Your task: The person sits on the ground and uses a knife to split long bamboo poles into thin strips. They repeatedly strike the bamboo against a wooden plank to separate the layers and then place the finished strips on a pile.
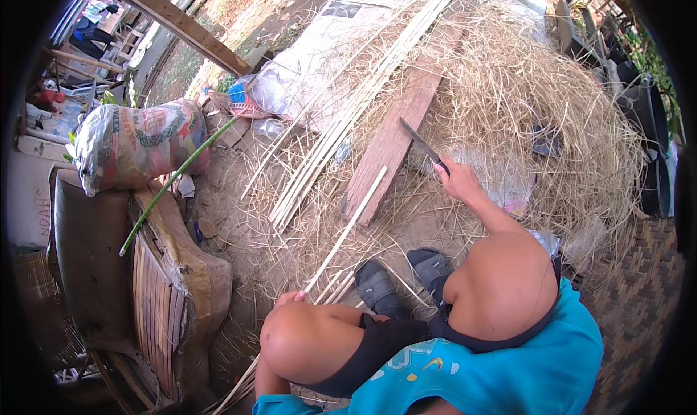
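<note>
My right hand (460, 181) is closed around the dark handle of a knife (418, 137). Its long blade points up and left, with the tip over a brown wooden plank (383, 157). Beside my bent left knee, my left hand (292, 297), partly hidden by the knee, grips the near end of a pale bamboo strip (347, 230). The strip slants away from me, and its far end lies over the plank's near part. Several shorter strips (337, 287) lie between my left hand and my sandals (377, 287).
A bundle of long pale strips (327, 146) lies left of the plank. Thin shavings (552, 110) heap up on the right. At left are a stuffed sack (141, 143), a green stalk (174, 175) and a worn wooden seat (192, 270). Woven matting (632, 292) lies at right.
</note>
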{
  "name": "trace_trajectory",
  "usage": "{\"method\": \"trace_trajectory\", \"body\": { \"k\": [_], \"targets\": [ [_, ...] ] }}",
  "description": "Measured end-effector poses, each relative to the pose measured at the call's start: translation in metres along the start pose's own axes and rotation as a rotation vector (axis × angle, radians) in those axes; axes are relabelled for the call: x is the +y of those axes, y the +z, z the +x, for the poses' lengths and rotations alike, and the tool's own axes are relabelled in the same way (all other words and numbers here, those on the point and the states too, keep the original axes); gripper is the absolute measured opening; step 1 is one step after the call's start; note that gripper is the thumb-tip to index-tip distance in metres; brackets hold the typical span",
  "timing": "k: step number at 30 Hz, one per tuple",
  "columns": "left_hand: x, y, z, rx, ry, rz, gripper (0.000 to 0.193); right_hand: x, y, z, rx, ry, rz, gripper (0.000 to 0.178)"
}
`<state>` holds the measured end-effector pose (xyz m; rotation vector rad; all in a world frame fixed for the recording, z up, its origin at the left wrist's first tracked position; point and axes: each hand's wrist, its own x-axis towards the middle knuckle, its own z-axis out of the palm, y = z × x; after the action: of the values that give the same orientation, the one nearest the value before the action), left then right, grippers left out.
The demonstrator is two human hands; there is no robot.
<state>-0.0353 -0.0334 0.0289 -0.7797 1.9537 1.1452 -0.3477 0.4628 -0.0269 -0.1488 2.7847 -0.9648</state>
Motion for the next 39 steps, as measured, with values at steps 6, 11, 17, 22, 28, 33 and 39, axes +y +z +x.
{"method": "trace_trajectory", "body": {
  "k": [6,11,17,22,28,33,39],
  "targets": [
    [-0.048,-0.016,-0.074,0.155,-0.058,0.295,0.036,0.012,-0.003,-0.025,0.044,0.091,0.146,0.048],
    [-0.016,-0.019,-0.083,0.443,0.226,0.724,0.038,0.002,0.014,-0.044,-0.049,-0.001,0.114,0.052],
    [0.128,-0.086,0.011,0.337,0.307,0.693,0.042,0.01,0.031,-0.048,-0.018,-0.23,-0.036,0.056],
    [0.25,-0.14,0.06,0.415,0.4,1.029,0.04,0.014,0.042,-0.056,-0.104,-0.196,-0.146,0.054],
    [0.355,-0.137,0.163,0.456,0.472,1.008,0.032,0.054,0.07,-0.061,0.061,-0.248,-0.153,0.05],
    [0.344,-0.085,0.268,0.531,0.585,0.722,0.028,0.054,0.077,-0.06,0.071,-0.303,-0.109,0.054],
    [0.324,-0.023,0.339,0.453,0.553,0.868,0.025,0.059,0.07,-0.055,0.112,-0.301,-0.134,0.05]
  ]
}}
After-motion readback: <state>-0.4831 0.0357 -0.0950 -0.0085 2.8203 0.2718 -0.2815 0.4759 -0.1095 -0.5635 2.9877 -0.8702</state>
